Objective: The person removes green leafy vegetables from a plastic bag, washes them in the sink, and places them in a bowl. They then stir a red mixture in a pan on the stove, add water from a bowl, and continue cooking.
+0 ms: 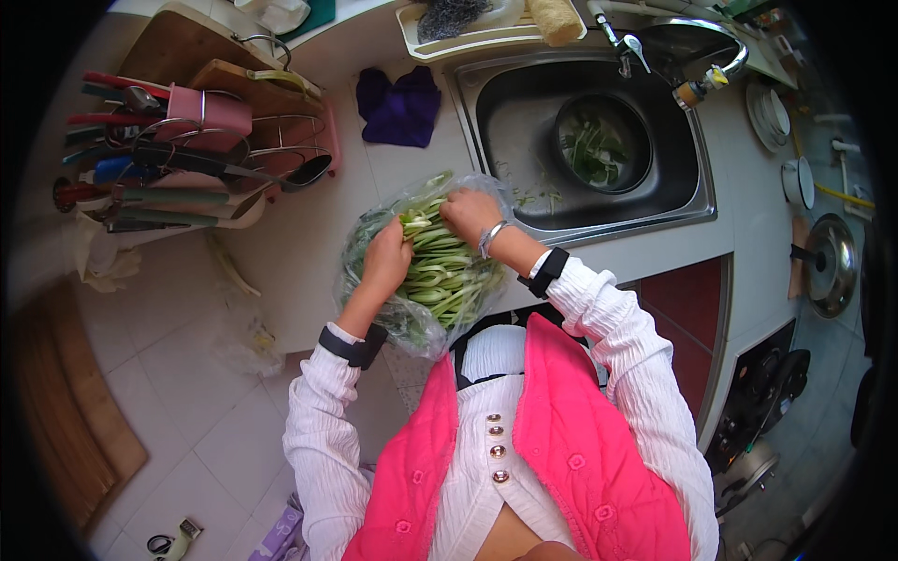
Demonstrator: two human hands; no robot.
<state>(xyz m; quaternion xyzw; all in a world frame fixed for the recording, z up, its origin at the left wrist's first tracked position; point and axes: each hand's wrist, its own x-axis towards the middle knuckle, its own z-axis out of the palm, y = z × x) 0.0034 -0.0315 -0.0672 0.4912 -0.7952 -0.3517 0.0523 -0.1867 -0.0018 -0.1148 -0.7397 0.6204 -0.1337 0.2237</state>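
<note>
A bunch of green leafy vegetables with long pale stems (442, 280) lies in a clear plastic bag (414, 333) at the counter's front edge, left of the sink. My left hand (387, 258) closes its fingers on stems at the bag's left side. My right hand (471, 216) is at the top right of the bunch, its fingertips down among the stems; whether they grip any is hidden. In the steel sink (515, 119), a dark round pot (642, 144) holds green leaves and stems. Small green scraps (547, 193) lie on the sink bottom beside it.
A purple cloth (403, 109) lies behind the bag. At left stands a rack with a pink utensil holder (210, 116), ladles and cutting boards (168, 49). The faucet (624, 49) is behind the sink. A pot lid (831, 266) and a white enamel mug (798, 182) are at right.
</note>
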